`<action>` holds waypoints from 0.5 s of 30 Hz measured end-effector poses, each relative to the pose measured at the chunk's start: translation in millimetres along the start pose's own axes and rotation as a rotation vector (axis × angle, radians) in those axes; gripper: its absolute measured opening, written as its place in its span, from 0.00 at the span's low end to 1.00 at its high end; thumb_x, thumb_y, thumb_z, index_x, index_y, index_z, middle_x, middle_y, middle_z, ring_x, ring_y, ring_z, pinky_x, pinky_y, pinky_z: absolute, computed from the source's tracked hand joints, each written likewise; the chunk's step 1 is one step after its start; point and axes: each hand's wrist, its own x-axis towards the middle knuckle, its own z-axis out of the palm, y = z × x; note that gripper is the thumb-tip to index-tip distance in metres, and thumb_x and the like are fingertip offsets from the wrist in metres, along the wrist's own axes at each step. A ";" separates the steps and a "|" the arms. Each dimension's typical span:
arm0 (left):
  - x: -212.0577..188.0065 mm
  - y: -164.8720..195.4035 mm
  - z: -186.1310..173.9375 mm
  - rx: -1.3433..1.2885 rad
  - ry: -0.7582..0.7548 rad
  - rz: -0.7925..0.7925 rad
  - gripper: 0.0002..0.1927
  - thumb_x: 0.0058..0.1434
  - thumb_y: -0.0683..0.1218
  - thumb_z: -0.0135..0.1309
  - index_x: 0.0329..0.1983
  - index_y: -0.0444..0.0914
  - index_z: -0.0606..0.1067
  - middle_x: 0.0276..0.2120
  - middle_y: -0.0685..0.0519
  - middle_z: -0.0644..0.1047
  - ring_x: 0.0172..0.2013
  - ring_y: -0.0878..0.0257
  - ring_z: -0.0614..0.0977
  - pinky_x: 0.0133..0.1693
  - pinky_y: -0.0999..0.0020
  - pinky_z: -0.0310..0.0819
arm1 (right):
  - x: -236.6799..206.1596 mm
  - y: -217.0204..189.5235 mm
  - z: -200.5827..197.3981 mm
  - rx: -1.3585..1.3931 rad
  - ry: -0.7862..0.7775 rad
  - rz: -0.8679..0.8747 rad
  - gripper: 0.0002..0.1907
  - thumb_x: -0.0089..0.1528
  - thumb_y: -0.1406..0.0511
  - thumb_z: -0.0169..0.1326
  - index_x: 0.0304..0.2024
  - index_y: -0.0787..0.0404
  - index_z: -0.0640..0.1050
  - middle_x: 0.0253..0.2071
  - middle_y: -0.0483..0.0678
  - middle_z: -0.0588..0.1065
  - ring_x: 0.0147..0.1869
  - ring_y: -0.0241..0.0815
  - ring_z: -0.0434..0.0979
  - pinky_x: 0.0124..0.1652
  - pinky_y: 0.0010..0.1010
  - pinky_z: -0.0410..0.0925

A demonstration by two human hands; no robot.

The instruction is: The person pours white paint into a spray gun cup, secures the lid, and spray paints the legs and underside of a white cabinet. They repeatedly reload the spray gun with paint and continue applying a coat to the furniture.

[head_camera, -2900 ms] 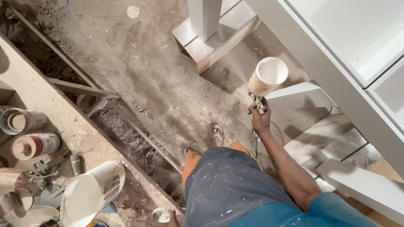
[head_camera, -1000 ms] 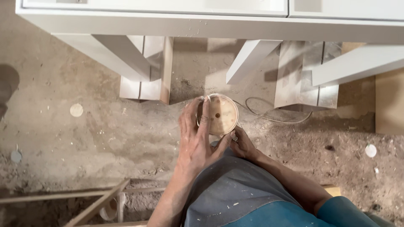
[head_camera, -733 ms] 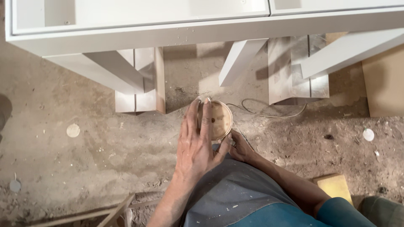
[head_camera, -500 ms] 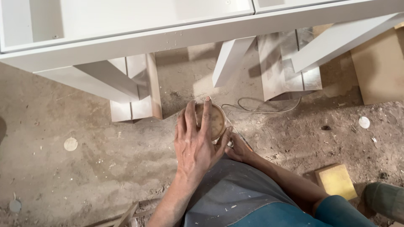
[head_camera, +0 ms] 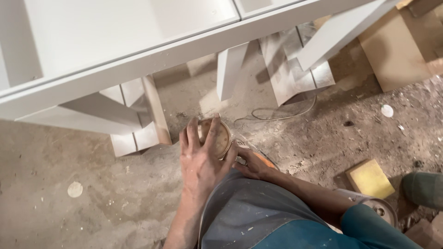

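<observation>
The left hand [head_camera: 200, 161] lies flat over the round sanding disc [head_camera: 217, 137] of a hand-held sander, fingers spread across its tan face and palm toward the person's lap; it presses and covers rather than clamps. The right hand [head_camera: 251, 163] is wrapped around the tool's body just beneath and to the right of the disc, closed on it, with a bit of orange casing showing beside the knuckles. How much of the body that hand encloses cannot be told, since the left hand and the knee hide most of it.

The disc sits above the person's knee, over the dusty concrete floor [head_camera: 83, 184], just in front of the lower edge of a white cabinet [head_camera: 120, 46] that rests on white trestle legs [head_camera: 230, 69].

The abrasive sheet looks thin, flexible and rough, likely to peel or crease if lifted by one edge, so flat fingers on the face and a pull from the rim seem the sensible hold. The tool under it is probably rigid and moderately heavy, best carried by its body as the right hand does. A thin cable [head_camera: 277, 115] loops on the floor behind it and could drag.

Further right on the floor lie a yellow sponge block [head_camera: 370, 179], a small round tin [head_camera: 376, 207] near the person's elbow, and a brown board [head_camera: 397, 50] by the cabinet's far legs.
</observation>
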 end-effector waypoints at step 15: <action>0.1 3.9 16.2 -0.028 -0.006 0.002 0.36 0.57 0.61 0.63 0.64 0.37 0.75 0.53 0.30 0.72 0.51 0.37 0.76 0.37 0.48 0.82 | -14.5 -0.7 4.5 0.045 0.116 0.139 0.22 0.63 0.70 0.54 0.61 0.65 0.74 0.59 0.55 0.77 0.65 0.51 0.76 0.65 0.40 0.67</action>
